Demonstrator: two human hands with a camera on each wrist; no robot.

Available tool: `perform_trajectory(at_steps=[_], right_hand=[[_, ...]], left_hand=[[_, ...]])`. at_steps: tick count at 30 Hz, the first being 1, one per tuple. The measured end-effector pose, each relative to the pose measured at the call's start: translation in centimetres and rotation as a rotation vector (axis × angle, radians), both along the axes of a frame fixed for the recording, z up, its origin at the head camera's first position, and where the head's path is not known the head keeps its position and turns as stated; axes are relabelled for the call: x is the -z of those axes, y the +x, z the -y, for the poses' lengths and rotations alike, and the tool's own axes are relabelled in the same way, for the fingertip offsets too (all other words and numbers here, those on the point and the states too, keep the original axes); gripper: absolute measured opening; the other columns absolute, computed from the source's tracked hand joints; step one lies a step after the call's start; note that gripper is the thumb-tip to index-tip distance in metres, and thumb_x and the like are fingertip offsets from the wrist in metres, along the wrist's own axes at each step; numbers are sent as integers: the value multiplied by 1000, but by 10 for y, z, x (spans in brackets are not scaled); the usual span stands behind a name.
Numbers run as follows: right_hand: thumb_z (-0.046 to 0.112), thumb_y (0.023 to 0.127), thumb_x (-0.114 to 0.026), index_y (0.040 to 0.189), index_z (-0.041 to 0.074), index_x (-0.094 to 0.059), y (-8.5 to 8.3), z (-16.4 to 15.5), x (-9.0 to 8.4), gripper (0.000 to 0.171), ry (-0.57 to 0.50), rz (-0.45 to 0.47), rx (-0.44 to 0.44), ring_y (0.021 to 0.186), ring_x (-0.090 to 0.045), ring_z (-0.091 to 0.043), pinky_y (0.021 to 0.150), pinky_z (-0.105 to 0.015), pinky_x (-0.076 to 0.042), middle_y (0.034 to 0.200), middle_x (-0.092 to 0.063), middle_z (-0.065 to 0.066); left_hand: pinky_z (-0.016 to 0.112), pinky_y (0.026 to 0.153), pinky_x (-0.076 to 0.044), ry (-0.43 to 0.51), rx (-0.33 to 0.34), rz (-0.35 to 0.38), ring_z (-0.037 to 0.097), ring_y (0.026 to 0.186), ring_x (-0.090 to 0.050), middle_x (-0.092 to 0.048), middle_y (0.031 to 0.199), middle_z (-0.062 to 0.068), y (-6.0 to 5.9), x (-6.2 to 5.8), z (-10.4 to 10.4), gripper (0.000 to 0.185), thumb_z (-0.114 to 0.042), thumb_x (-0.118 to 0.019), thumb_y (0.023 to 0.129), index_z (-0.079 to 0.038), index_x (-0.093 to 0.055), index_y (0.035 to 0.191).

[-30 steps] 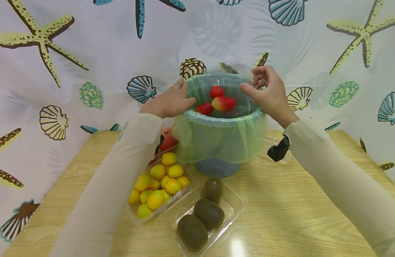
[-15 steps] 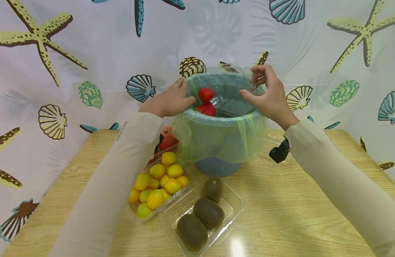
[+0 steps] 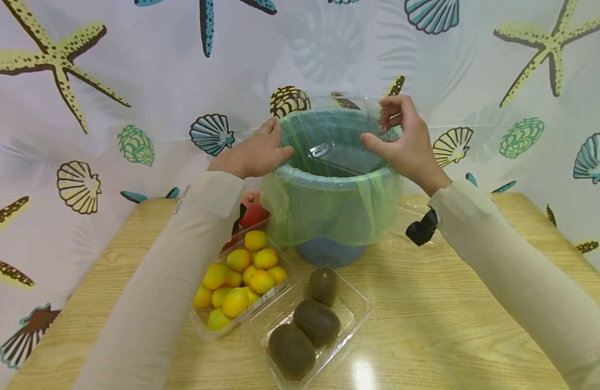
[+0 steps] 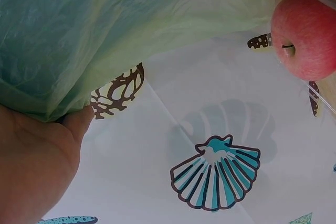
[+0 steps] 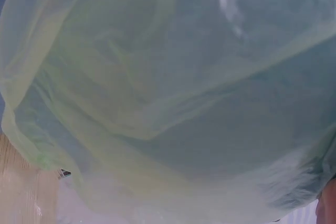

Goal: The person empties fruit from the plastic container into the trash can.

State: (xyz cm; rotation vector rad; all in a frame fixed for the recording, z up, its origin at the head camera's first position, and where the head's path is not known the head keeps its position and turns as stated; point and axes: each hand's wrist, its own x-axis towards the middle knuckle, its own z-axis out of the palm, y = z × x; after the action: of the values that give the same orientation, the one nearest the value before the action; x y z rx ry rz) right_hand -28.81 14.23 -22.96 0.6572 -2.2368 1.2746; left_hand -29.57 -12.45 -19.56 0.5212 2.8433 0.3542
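Observation:
A blue bin [image 3: 329, 250] stands on the table, lined with a thin yellow-green plastic bag [image 3: 329, 214] folded over its rim. My left hand [image 3: 262, 150] grips the bin's left rim through the bag. In the left wrist view, that hand [image 4: 39, 156] shows beside the bag's edge. On the other side, my right hand [image 3: 404, 138] holds a clear plastic box [image 3: 346, 146] by its right side, tipped into the bin's mouth. No fruit shows in the box, and the bin's depths are hidden. Bag folds fill the right wrist view, with a sliver of hand at its edge.
Clear trays near the bin hold several yellow citrus fruits [image 3: 235, 301] and three kiwis [image 3: 316, 323]. A red apple [image 3: 253, 210] is left of the bin, partly behind my sleeve. Another clear tray [image 3: 417, 216] lies right of it. A patterned curtain [image 3: 163, 70] hangs behind.
The red fruits in the tipped clear box have slid left and down out of sight into the bin. The box has tilted further; both hands have stayed almost in place.

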Motion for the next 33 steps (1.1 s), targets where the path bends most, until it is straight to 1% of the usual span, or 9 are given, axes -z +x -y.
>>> perform_trajectory(at_steps=[3, 7, 10, 14, 16, 20, 23, 30, 33], right_hand=[[17, 85, -68, 129, 2, -44, 0, 1, -1, 52, -23, 17, 5, 89, -47, -15, 76, -25, -42, 101, -48, -2], [17, 85, -67, 128, 3, -45, -3, 2, 0, 50, -92, 42, 15, 87, -48, -13, 82, -28, -41, 99, -48, 1], [17, 86, -65, 128, 2, -45, -4, 1, 0, 48, -167, 73, 16, 85, -49, -9, 77, -24, -44, 97, -48, 4], [17, 87, -62, 127, 1, -44, -4, -1, -2, 46, -303, 144, -30, 84, -50, -8, 64, -18, -49, 95, -47, 4], [17, 88, -60, 125, 2, -44, -5, -3, -3, 43, -374, 176, -63, 85, -50, -9, 61, -17, -51, 95, -47, 3], [17, 90, -58, 116, 8, -47, -5, -5, -5, 30, -486, 212, -114, 85, -55, -11, 62, -18, -54, 95, -49, 0], [18, 90, -58, 110, 11, -48, -4, -5, -6, 23, -544, 224, -137, 82, -57, -13, 63, -20, -56, 95, -51, -2], [20, 92, -55, 104, 8, -51, -7, -7, -9, 18, -682, 303, -135, 77, -57, -13, 62, -22, -57, 94, -50, -6], [21, 92, -53, 103, 7, -52, -9, -9, -9, 17, -765, 341, -144, 75, -56, -13, 61, -24, -57, 89, -50, -5]], left_hand=[[45, 120, 0, 0, -1, 1, 29, 146, 17, 23, 157, 15, 0, 0, 0, 70, -34, -26, 103, 3, 14, 148], [45, 120, 0, -1, -4, 6, 29, 146, 17, 24, 156, 15, 1, 0, 0, 70, -34, -26, 104, 2, 15, 148], [45, 120, 0, -2, -1, 5, 29, 146, 17, 24, 156, 15, 1, 0, 0, 70, -34, -25, 104, 3, 14, 148], [45, 120, 0, 0, 0, 9, 29, 146, 17, 24, 156, 15, 1, 0, -1, 70, -34, -26, 104, 3, 14, 148], [45, 120, 0, 1, 0, 8, 29, 146, 17, 24, 157, 15, 1, -1, -1, 70, -34, -26, 103, 3, 14, 148], [45, 120, 0, 3, 4, 7, 29, 146, 17, 24, 156, 14, 0, -1, -1, 70, -34, -26, 103, 2, 15, 148], [45, 120, 0, 4, 9, 7, 29, 146, 17, 25, 156, 14, 1, -1, -1, 70, -34, -26, 103, 2, 16, 148], [45, 120, 0, 9, 13, 4, 29, 146, 17, 25, 156, 14, 1, -1, 0, 70, -34, -26, 103, 2, 16, 147], [45, 120, 0, 11, 10, -1, 29, 147, 16, 24, 156, 15, 1, 0, 0, 71, -34, -26, 103, 2, 15, 148]])
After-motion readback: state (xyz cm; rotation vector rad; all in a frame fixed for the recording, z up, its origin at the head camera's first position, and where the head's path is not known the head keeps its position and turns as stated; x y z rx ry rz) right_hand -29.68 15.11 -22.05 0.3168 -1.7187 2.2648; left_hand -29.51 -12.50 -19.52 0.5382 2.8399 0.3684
